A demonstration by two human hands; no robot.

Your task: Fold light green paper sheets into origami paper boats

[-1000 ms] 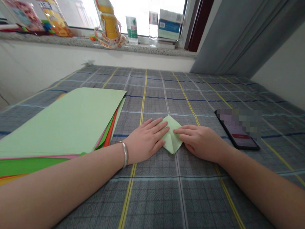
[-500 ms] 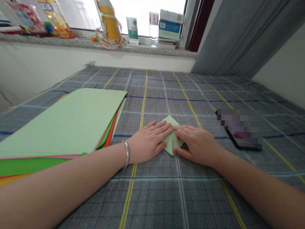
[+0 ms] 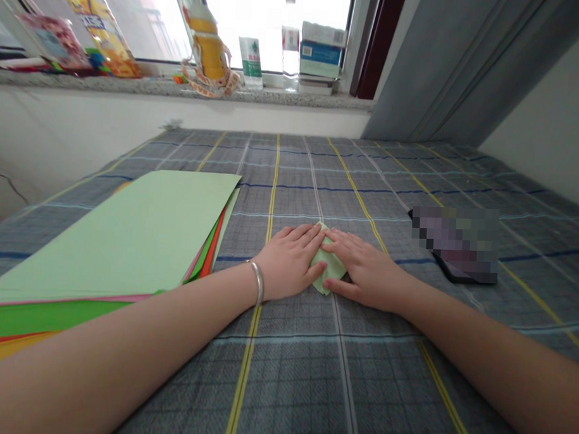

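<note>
A small piece of folded light-green paper (image 3: 331, 269) lies on the plaid cloth between my hands, one corner pointing away from me. My left hand (image 3: 290, 262), a silver bangle at its wrist, rests flat over the paper's left side with fingers stretched forward. From the other side, my right hand (image 3: 363, 270) lies on the paper's right part, its fingers extended and its thumb on the near edge. Both hands press on the paper without gripping it. Fingers cover much of its left and right sides.
On the left lies a stack of coloured paper (image 3: 127, 236), light green on top. A phone (image 3: 452, 264), partly blurred out, rests on the plaid cloth (image 3: 294, 363) at the right. Bottles, bags and boxes (image 3: 321, 50) stand along the windowsill behind.
My left hand has slid slightly forward and drawn its thumb onto the paper. My right hand's fingers have straightened and flattened over the paper's right side, covering more of its far corner.
</note>
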